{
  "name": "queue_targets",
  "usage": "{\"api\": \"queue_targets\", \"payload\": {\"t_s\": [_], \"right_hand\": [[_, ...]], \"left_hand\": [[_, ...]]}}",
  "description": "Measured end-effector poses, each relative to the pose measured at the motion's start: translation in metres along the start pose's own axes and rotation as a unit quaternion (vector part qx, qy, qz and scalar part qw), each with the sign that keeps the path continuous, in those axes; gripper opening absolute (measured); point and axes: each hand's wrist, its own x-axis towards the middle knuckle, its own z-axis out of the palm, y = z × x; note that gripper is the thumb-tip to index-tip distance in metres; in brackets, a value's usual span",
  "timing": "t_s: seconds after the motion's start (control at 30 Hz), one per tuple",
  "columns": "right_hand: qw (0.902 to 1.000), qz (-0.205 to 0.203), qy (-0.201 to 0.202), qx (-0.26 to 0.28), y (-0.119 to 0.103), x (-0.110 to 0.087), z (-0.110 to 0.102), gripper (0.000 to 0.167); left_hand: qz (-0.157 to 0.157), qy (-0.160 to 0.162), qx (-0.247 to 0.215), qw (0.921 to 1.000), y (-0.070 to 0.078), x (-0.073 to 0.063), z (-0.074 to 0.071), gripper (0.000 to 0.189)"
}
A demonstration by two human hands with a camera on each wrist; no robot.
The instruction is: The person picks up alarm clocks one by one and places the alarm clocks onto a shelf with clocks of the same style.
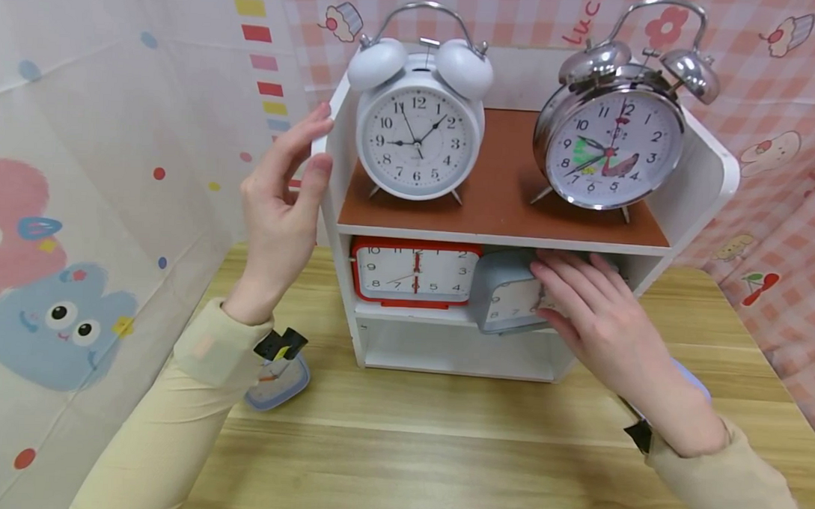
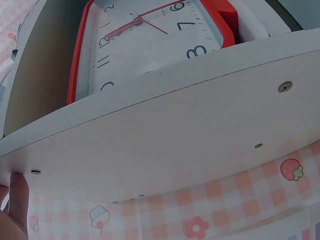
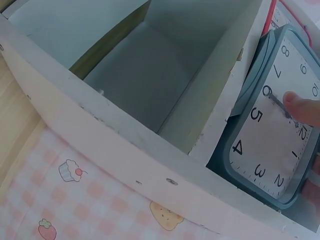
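My right hand (image 1: 594,306) grips a grey-blue square alarm clock (image 1: 507,303), thumb across its dial and fingers over its top. The clock sits tilted in the shelf's middle compartment, its left edge beside a red rectangular clock (image 1: 413,273). In the right wrist view, the grey-blue clock (image 3: 270,135) shows its numbered dial under the thumb. My left hand (image 1: 282,190) touches the left side panel of the white shelf (image 1: 435,237) with extended fingers and thumb. A finger (image 2: 19,200) rests against that panel's outer face in the left wrist view.
On the brown top board stand a white twin-bell clock (image 1: 418,135) and a silver twin-bell clock (image 1: 609,153). A small blue-rimmed clock (image 1: 278,385) lies on the wooden table (image 1: 401,449) by my left wrist. A blue-edged object (image 1: 691,377) is partly hidden behind my right wrist.
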Motion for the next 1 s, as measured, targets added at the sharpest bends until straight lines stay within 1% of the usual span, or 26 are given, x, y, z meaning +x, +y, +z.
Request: {"api": "queue_targets", "payload": {"t_s": [0.07, 0.17, 0.3, 0.4, 0.5, 0.7, 1.0], "right_hand": [[1.0, 0.003, -0.001, 0.003, 0.0005, -0.0005, -0.0014, 0.048], [0.9998, 0.012, -0.017, -0.001, 0.0016, -0.0021, -0.0046, 0.05], [0.9988, 0.016, -0.043, -0.015, 0.0032, -0.0043, -0.0077, 0.053], [0.9983, 0.019, -0.052, -0.02, 0.0038, -0.0044, -0.0084, 0.054], [0.998, 0.02, -0.054, -0.024, 0.0039, -0.0041, -0.0084, 0.053], [0.9983, 0.021, -0.045, -0.031, 0.0028, -0.0041, -0.0062, 0.052], [0.997, 0.041, -0.052, -0.04, -0.0002, -0.0036, -0.0047, 0.051]], "left_hand": [[0.0, 0.0, -0.002, 1.0, 0.0001, 0.0001, 0.0001, 0.039], [0.001, -0.001, -0.001, 1.0, 0.0002, 0.0001, 0.0, 0.041], [-0.002, 0.001, 0.001, 1.0, 0.0007, -0.0001, -0.0004, 0.036], [-0.004, 0.001, 0.002, 1.0, 0.0007, -0.0003, -0.0006, 0.034], [-0.005, -0.001, 0.003, 1.0, 0.0005, -0.0005, -0.0007, 0.034], [-0.004, -0.001, 0.0, 1.0, 0.0004, -0.0003, -0.0005, 0.037], [-0.001, 0.002, -0.003, 1.0, 0.0003, 0.0, 0.0002, 0.046]]}}
